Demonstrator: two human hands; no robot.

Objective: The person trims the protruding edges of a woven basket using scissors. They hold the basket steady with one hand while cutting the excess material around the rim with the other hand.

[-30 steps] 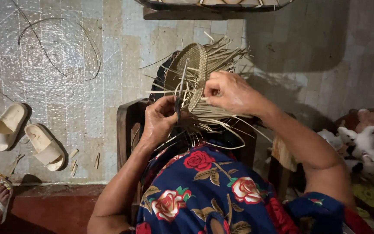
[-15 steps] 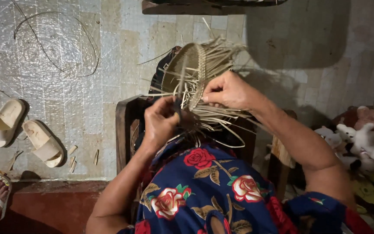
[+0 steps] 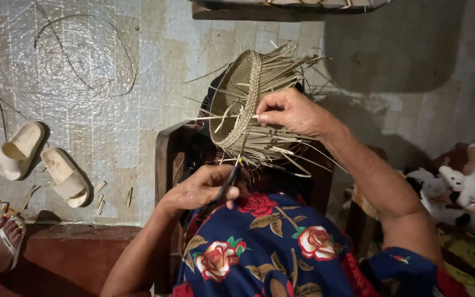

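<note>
Basket (image 3: 236, 99) pinched in right grip (image 3: 290, 113) (rim).

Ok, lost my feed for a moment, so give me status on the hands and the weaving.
Left hand grips dark tool. Right hand pinches straw strand at woven basket. Loose strands around the rim, nothing blocking.

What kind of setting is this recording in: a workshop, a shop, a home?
Most likely a home floor used for basket weaving. A pair of pale slippers lies on the tiled floor, soft toys sit to one side, and the hands work a half-woven straw basket over a wooden chair.
</note>
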